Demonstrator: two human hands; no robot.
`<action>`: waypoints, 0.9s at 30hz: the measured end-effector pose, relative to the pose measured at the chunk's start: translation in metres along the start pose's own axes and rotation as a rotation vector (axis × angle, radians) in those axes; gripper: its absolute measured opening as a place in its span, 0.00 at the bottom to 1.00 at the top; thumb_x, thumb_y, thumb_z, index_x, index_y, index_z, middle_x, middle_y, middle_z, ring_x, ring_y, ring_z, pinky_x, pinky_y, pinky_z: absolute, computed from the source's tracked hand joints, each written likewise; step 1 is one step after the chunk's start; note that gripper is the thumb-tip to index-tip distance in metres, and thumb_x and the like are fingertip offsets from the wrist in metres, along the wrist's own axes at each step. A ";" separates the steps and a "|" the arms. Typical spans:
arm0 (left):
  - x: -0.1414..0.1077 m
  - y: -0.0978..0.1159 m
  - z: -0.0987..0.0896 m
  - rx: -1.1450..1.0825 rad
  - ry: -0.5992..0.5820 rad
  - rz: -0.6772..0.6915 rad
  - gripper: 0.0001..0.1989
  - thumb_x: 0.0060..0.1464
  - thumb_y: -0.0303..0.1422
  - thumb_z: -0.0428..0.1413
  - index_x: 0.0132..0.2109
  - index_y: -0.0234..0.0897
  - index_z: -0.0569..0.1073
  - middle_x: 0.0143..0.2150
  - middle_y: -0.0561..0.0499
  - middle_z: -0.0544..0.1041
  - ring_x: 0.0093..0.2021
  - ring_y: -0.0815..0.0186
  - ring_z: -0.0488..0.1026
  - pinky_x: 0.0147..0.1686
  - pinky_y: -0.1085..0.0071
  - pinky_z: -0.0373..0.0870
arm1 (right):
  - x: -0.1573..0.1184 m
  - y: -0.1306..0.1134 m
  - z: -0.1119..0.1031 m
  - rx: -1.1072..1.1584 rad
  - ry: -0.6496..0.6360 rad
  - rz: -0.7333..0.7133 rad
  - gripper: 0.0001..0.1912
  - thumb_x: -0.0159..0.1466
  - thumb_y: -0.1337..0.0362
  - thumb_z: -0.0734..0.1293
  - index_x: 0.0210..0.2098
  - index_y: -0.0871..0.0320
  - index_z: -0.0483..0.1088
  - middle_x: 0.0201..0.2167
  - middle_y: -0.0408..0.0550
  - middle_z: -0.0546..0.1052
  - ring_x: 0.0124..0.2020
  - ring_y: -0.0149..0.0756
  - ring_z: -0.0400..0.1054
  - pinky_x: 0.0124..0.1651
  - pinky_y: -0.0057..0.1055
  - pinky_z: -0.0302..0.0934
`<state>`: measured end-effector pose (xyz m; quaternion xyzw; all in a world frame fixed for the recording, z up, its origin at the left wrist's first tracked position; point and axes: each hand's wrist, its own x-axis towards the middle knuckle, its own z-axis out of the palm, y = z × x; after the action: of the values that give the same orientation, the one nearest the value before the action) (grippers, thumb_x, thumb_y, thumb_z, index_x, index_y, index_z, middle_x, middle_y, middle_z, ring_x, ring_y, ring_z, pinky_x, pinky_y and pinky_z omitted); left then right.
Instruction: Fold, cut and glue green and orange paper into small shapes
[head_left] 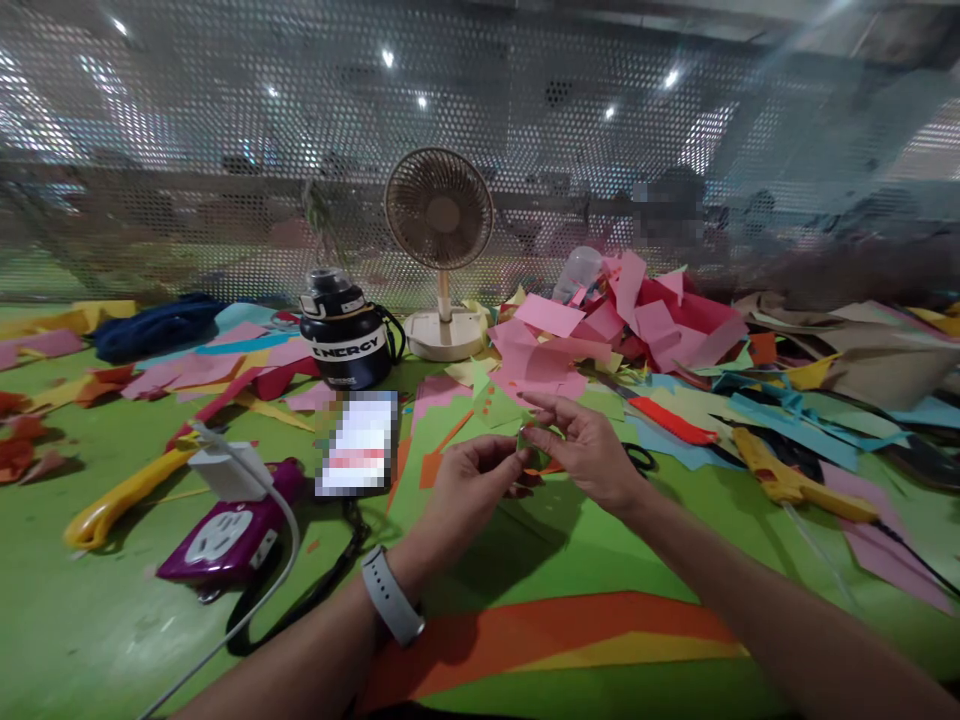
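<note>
Above the middle of the table, my left hand (480, 475) and my right hand (589, 450) meet fingertip to fingertip. Both are closed in a pinch around a small green paper piece (534, 458), mostly covered by the fingers. A tiny shiny spot shows at the right thumb tip; I cannot make out what it is. My right index finger stretches out over the pinch. Beneath the hands lie green paper sheets (592, 550) and an orange strip (555, 635). Black scissor handles (640, 459) rest just right of my right hand.
A phone (358, 445), a purple power outlet block (232, 535) with a white charger (232, 470), and a yellow-handled tool (127, 500) lie left. Behind stand a dark jug (349, 340) and a fan (440, 215). Pink scraps (555, 345) pile up; a yellow glue gun (795, 480) lies right.
</note>
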<state>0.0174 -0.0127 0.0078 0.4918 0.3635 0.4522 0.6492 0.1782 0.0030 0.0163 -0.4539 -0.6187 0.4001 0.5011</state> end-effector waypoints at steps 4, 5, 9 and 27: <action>0.001 0.001 -0.001 -0.034 0.014 -0.093 0.07 0.48 0.35 0.64 0.30 0.35 0.77 0.26 0.53 0.77 0.23 0.70 0.74 0.30 0.70 0.73 | 0.001 -0.005 -0.002 0.156 -0.066 0.163 0.33 0.51 0.57 0.76 0.55 0.58 0.71 0.33 0.45 0.76 0.34 0.34 0.71 0.38 0.32 0.67; 0.001 0.001 -0.001 -0.048 0.021 -0.104 0.07 0.47 0.34 0.64 0.30 0.35 0.76 0.25 0.53 0.77 0.22 0.70 0.74 0.30 0.70 0.73 | 0.002 -0.007 -0.002 0.201 -0.071 0.191 0.34 0.51 0.55 0.76 0.56 0.58 0.70 0.35 0.46 0.77 0.35 0.35 0.72 0.39 0.32 0.67; 0.001 0.001 0.000 -0.071 0.030 -0.117 0.07 0.47 0.33 0.64 0.29 0.35 0.76 0.24 0.54 0.77 0.22 0.70 0.75 0.27 0.73 0.73 | 0.004 -0.007 -0.001 0.242 -0.018 0.177 0.32 0.53 0.51 0.75 0.54 0.58 0.71 0.35 0.46 0.77 0.39 0.34 0.71 0.43 0.31 0.66; 0.006 0.001 -0.007 -0.055 0.064 -0.059 0.12 0.48 0.38 0.65 0.36 0.33 0.77 0.33 0.47 0.82 0.31 0.64 0.80 0.32 0.70 0.77 | -0.006 -0.081 -0.067 0.024 0.361 -0.147 0.27 0.57 0.41 0.69 0.15 0.54 0.63 0.11 0.36 0.61 0.16 0.27 0.60 0.29 0.29 0.66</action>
<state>0.0129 -0.0048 0.0064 0.4479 0.3861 0.4582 0.6636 0.2311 -0.0218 0.1038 -0.4659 -0.5452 0.2820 0.6373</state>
